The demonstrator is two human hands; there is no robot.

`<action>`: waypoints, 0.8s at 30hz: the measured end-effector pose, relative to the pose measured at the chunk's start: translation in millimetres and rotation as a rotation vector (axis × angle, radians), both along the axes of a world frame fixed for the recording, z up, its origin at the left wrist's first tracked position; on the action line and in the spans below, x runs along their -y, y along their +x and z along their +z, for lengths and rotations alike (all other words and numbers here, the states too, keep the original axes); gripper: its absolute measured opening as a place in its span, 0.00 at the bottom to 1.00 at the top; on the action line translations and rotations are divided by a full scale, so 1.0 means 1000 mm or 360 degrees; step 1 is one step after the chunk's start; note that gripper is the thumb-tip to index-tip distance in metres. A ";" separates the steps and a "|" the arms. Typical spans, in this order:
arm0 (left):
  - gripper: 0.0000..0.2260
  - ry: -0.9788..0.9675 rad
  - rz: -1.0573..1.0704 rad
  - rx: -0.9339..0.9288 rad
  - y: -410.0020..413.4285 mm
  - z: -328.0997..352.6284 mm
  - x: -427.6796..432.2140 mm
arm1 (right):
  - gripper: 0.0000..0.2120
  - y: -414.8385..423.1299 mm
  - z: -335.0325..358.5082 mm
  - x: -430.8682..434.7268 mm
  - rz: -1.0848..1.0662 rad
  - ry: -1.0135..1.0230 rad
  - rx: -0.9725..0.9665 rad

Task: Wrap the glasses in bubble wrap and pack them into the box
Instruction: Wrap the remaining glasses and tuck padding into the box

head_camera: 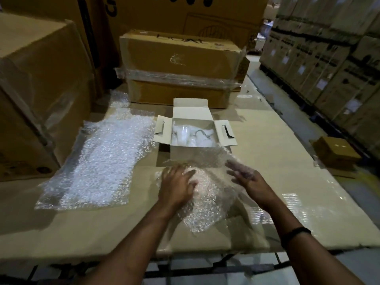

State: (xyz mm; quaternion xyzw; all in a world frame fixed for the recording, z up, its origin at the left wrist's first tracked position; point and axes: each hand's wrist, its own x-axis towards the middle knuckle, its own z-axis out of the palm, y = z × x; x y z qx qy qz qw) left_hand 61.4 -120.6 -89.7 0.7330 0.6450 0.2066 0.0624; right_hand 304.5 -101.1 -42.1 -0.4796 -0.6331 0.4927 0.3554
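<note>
The left hand (176,186) lies palm down with its fingers spread and nearly straight, pressing on a crumpled sheet of bubble wrap (205,198) at the near middle of the cardboard-covered counter (277,182). The wrap is bunched into a whitish bundle under the fingertips. Whether a glass sits inside the bundle cannot be told. The right hand (244,175) is just beside it on the right, blurred, with its fingers straight and held together, gripping nothing. Its fingertips are seen through a raised clear flap of the same sheet. A black band (296,233) circles the right wrist. Just beyond the hands stands a small white box (193,155) with its flaps folded out. Inside it lie wrapped glasses (191,134), pale and clear, filling most of the bottom. The far edge of the sheet under the hands reaches up against the front wall of the box. To the left of the box a spare sheet of bubble wrap (102,161) lies flat on the counter. Behind the box stands a large brown carton (178,66) bound with clear tape, and a small brown carton (335,153) sits at the right edge.
</note>
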 end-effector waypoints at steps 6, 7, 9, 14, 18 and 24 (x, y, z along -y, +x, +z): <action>0.18 -0.0040 0.0297 -0.0152 -0.053 -0.015 0.010 | 0.26 -0.045 0.001 0.029 0.0684 0.0765 0.1120; 0.20 -0.0095 0.0276 -0.0144 -0.057 -0.017 0.011 | 0.27 -0.053 -0.001 0.032 0.0766 0.0885 0.1184; 0.24 -0.0112 0.0252 0.0013 -0.061 -0.023 0.015 | 0.31 -0.065 -0.008 0.032 0.0930 0.0999 0.1358; 0.26 0.0128 0.0434 0.0498 -0.056 -0.017 0.023 | 0.36 -0.069 -0.038 0.028 0.1220 0.0921 0.1551; 0.29 -0.0060 0.0191 0.0161 -0.056 -0.014 0.024 | 0.43 -0.059 -0.044 0.028 0.1247 0.0921 0.1577; 0.26 -0.0247 0.0220 -0.0122 -0.052 -0.013 0.018 | 0.47 -0.047 -0.048 0.020 0.0829 0.0783 0.1569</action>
